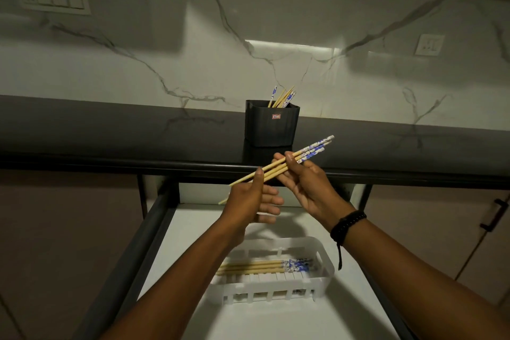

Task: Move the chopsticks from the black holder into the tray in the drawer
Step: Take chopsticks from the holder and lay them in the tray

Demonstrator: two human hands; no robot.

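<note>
Above the open drawer (176,232), just off the counter's front edge, the left hand (248,201) pinches the plain tips of a small bundle of chopsticks (278,168), while the right hand (306,182) grips the same bundle nearer its blue-patterned ends; both are clamped on it. Behind them, near the counter's back, the black holder (270,125) still has chopsticks in it. Below, the white tray (325,257) already holds several. This looks like mid-carry: next the bundle should be lowered and laid parallel to those in the tray.
</note>
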